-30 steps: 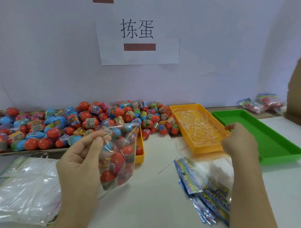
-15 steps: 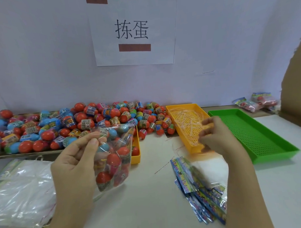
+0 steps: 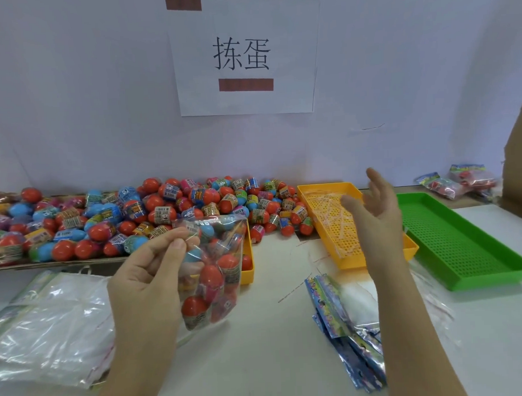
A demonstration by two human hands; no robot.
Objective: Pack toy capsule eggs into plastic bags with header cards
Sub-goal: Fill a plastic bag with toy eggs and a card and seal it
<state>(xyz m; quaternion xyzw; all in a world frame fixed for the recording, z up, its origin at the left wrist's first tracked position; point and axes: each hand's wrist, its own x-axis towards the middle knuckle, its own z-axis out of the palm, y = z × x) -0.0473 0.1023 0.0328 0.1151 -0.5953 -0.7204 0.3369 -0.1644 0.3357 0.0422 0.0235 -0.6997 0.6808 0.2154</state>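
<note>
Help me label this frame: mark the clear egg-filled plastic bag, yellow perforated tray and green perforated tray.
Clear egg-filled plastic bag (image 3: 215, 276), head view, middle.
Yellow perforated tray (image 3: 324, 186), head view, far rim.
Green perforated tray (image 3: 456, 244), head view, bare floor.

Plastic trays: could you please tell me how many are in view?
3: a small yellow tray behind the bag, a yellow mesh tray centre-right, a green tray far right.

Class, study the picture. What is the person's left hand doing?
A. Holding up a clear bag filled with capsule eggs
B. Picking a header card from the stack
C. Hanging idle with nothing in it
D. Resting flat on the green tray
A: the left hand pinches the top edge of a clear bag, which holds red and blue capsule eggs.
</note>
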